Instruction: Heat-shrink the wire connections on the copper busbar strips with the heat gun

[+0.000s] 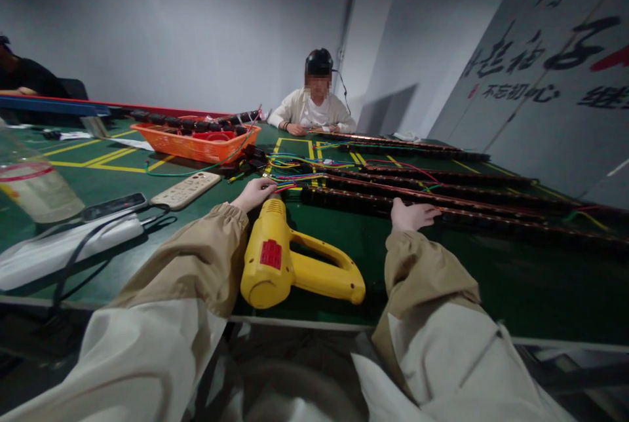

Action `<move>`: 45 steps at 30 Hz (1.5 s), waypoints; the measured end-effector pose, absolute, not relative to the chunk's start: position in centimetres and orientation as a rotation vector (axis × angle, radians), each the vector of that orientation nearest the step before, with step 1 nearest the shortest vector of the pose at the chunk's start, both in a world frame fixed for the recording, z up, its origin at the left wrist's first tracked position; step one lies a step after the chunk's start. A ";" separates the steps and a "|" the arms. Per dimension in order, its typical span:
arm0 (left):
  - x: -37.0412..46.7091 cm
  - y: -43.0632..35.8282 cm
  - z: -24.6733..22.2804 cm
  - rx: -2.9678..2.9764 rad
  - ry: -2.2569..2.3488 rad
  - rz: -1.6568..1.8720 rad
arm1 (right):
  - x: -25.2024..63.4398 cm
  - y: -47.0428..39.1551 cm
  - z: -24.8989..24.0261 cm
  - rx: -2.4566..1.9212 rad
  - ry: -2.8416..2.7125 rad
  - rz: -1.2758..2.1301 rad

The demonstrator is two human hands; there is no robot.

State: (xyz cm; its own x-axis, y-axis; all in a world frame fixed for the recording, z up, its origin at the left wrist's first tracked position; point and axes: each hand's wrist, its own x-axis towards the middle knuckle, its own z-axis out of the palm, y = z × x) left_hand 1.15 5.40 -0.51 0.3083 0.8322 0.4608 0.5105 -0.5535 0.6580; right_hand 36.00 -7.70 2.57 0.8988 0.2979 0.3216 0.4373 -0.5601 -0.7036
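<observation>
Though dim, grey walls — green, yellow-lined table beneath 2 hands.

The bottle is cut off at the left edge; the co-worker's face is pixelated.

Black "不忘初心" and "继" on the grey wall at right

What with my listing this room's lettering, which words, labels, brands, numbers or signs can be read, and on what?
"起袖子": large brushwork on the right wall, its first character unclear
"不忘初心": smaller line below, same wall
"继": right of that line; the rest is cut off

Too small or blurred: red seal on the wall; red label on the yellow tool; markings on the beige strip.
</observation>
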 end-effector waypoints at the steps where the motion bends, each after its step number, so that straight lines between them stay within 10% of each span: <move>1: 1.2 5.5 -0.5 2.212 1.221 1.131 | 36.2 -7.5 2.5 -2.210 -0.552 -0.207; 21: 4.2 7.0 4.3 2.402 1.804 1.040 | 36.5 -6.0 2.1 -2.199 -0.610 -0.154; 31: 10.8 10.6 6.1 2.576 1.329 0.171 | 35.6 -6.7 2.1 -2.219 -0.690 -0.139; 45: 10.6 9.3 8.8 2.751 1.413 0.530 | 35.5 -6.9 2.4 -1.926 -0.624 -0.107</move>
State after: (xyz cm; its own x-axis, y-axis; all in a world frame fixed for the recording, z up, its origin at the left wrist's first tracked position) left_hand 10.58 9.29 8.84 0.5374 0.7902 0.2945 0.7889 -0.5945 0.1557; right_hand 35.46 -6.88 2.36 0.8593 0.3741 0.3487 0.4688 -0.3039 -0.8294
